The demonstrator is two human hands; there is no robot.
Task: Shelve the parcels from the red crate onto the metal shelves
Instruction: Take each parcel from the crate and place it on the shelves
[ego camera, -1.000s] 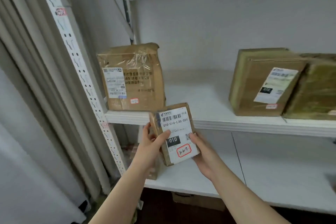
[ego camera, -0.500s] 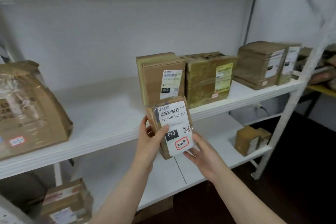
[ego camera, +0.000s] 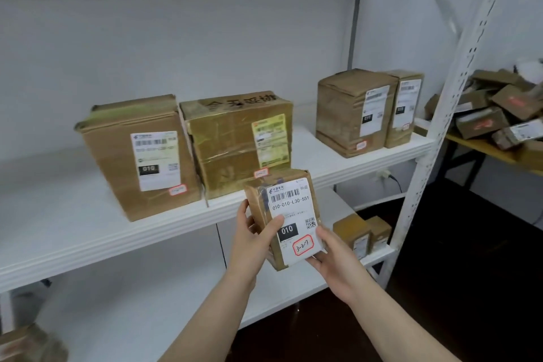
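gripped in both hands, one small parcel (ego camera: pixel 289 209): left hand (ego camera: pixel 249 247) curled round its left edge, thumb on the label; right hand (ego camera: pixel 335 258) cupping its lower right corner. parcel upright, just in front of the middle shelf (ego camera: pixel 73 232) edge. on that shelf: four taped boxes (ego camera: pixel 349 112), labels forward.

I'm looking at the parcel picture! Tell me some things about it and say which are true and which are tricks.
The left hand and right hand hold the small parcel. True.
Its label has a red-circled handwritten mark. True.
The small parcel lies on the middle shelf. False: it is held up in front of the shelf edge.
The lower shelf has nothing on it. False: two small boxes stand on it.
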